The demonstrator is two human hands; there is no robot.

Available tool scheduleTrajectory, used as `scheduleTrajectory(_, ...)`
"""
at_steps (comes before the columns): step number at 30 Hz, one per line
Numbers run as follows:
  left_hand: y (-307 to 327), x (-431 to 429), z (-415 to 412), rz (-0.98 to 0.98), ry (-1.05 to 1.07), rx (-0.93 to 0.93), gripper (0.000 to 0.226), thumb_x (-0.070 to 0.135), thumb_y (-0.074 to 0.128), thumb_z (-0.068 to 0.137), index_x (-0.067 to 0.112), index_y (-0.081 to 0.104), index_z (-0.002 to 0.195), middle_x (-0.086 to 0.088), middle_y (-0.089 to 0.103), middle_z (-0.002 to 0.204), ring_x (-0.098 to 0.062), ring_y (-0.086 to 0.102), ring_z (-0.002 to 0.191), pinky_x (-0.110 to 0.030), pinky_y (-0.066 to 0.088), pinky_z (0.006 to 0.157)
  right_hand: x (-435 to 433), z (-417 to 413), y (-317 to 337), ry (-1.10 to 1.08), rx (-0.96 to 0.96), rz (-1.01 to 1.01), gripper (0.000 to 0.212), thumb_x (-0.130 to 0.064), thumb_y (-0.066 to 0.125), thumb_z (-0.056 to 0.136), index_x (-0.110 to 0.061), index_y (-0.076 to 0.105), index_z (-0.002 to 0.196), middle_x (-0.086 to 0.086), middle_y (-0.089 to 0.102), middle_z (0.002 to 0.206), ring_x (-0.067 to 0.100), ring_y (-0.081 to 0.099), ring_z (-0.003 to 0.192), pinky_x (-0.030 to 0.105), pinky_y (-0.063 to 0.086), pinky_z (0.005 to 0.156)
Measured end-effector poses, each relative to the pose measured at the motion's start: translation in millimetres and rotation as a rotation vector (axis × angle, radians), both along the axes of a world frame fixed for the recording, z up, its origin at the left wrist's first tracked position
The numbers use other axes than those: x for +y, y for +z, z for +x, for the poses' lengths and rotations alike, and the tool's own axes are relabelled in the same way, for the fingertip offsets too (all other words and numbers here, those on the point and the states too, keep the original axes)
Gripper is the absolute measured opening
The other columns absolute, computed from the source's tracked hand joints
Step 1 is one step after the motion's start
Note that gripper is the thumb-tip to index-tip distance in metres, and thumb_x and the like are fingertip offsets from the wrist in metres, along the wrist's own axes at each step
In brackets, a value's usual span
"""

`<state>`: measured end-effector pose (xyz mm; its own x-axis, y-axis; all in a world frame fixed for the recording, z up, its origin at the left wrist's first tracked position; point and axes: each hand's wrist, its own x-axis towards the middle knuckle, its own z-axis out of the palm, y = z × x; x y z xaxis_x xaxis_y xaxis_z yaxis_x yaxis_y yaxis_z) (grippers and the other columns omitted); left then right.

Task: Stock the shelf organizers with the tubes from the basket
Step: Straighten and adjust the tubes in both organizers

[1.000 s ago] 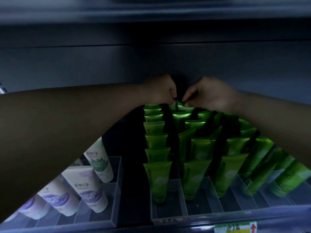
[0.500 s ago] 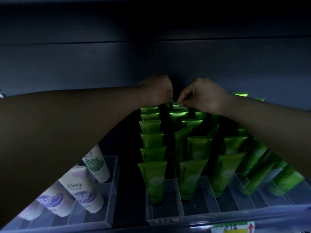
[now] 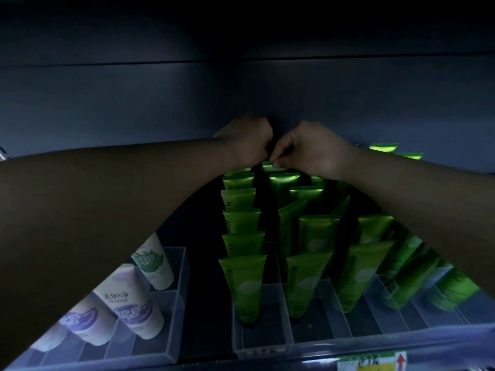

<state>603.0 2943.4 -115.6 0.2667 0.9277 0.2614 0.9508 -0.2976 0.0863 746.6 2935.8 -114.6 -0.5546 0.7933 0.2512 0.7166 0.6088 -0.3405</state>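
Hands meet deep in the shelf (image 3: 203,317): right hand (image 3: 310,148) pinches the top of the rearmost green tube (image 3: 270,166); left hand (image 3: 246,141) curled alongside, grip hidden.

Dim, bluish shelf interior, soft blur, wide-angle bending at edges.
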Motion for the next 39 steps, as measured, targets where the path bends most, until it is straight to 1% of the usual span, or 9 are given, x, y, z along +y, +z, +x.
scheduleTrajectory(6,0.9,-1.3,-2.6,-0.048,0.015,-0.033,0.031,0.015,0.061,0.078,0.022,0.048,0.051,-0.001,0.053,0.065,-0.022,0.058,0.071,-0.026,0.036,0.06,-3.1,4.1,3.8,-0.003,-0.004,-0.061,0.016,-0.014,0.071,0.079,-0.02,0.075,0.093,-0.027,0.053,0.064,-0.011,0.05,0.056,-0.003,0.033,0.053)
scheduleTrajectory(10,8.5,-7.1,-6.4,-0.038,-0.048,-0.062,0.007,0.015,0.064,0.079,0.015,0.07,0.082,-0.003,0.068,0.084,-0.022,0.063,0.087,-0.026,0.044,0.069,-8.7,13.2,12.2,-0.024,0.003,-0.044,0.021,-0.015,0.071,0.08,-0.018,0.073,0.101,-0.017,0.059,0.074,-0.003,0.055,0.071,-0.003,0.034,0.059)
scheduleTrajectory(13,16.9,-14.1,-6.7,-0.013,-0.061,-0.139,0.022,0.011,0.064,0.08,0.013,0.07,0.101,-0.004,0.07,0.104,-0.018,0.064,0.097,-0.029,0.05,0.084,-14.5,24.7,20.2,-0.044,0.041,-0.015,0.02,-0.015,0.071,0.08,-0.016,0.073,0.1,-0.011,0.061,0.079,0.001,0.056,0.079,-0.003,0.034,0.061)
scheduleTrajectory(16,24.4,-25.6,-3.2,0.024,-0.096,-0.205,0.02,0.008,0.063,0.08,0.011,0.07,0.099,-0.003,0.072,0.097,-0.012,0.065,0.089,-0.019,0.047,0.075,-21.7,36.8,25.5,-0.049,0.079,0.018,0.016,-0.014,0.071,0.08,-0.016,0.074,0.096,-0.006,0.066,0.08,-0.001,0.057,0.073,-0.003,0.035,0.062)
scheduleTrajectory(19,25.9,-38.7,1.7,0.02,-0.126,-0.226,0.017,0.008,0.064,0.08,0.012,0.071,0.095,0.0,0.071,0.09,-0.003,0.059,0.076,-0.005,0.036,0.056,-32.8,46.5,27.3,-0.033,0.117,0.013,0.011,-0.012,0.072,0.079,-0.018,0.075,0.088,-0.015,0.063,0.068,-0.012,0.055,0.061,-0.002,0.036,0.06)
scheduleTrajectory(23,21.2,-51.5,8.8,-0.035,-0.173,-0.175,0.015,0.014,0.068,0.078,0.013,0.072,0.093,0.0,0.073,0.09,-0.004,0.062,0.079,-0.012,0.04,0.064,-47.3,51.2,22.0,-0.011,0.087,-0.009,0.011,-0.013,0.074,0.077,-0.02,0.076,0.085,-0.017,0.063,0.066,-0.02,0.052,0.057,-0.003,0.034,0.057)
scheduleTrajectory(28,10.6,-53.0,13.5,-0.098,-0.166,-0.053,0.021,0.013,0.071,0.077,0.012,0.071,0.098,-0.004,0.072,0.098,-0.016,0.065,0.092,-0.026,0.05,0.082,-58.3,46.9,9.0,-0.012,-0.074,-0.018,0.02,-0.014,0.072,0.077,-0.022,0.075,0.095,-0.013,0.062,0.071,-0.006,0.055,0.069,0.0,0.036,0.059)
scheduleTrajectory(33,5.8,-53.3,14.2,-0.091,-0.137,-0.007,0.024,0.009,0.066,0.079,0.012,0.07,0.103,-0.004,0.07,0.105,-0.017,0.063,0.098,-0.022,0.045,0.08,-58.5,43.4,0.2,-0.035,-0.102,-0.012,0.022,-0.01,0.069,0.079,-0.019,0.074,0.098,0.001,0.073,0.091,0.007,0.059,0.079,0.011,0.035,0.063)
scheduleTrajectory(39,5.0,-53.6,15.5,-0.086,-0.115,-0.046,0.023,0.01,0.067,0.08,0.014,0.07,0.103,-0.002,0.07,0.104,-0.015,0.062,0.096,-0.02,0.044,0.078,-57.5,44.9,-3.3,-0.083,0.01,-0.052,0.015,-0.013,0.072,0.078,-0.017,0.075,0.092,-0.006,0.065,0.075,0.001,0.054,0.068,0.004,0.036,0.054)
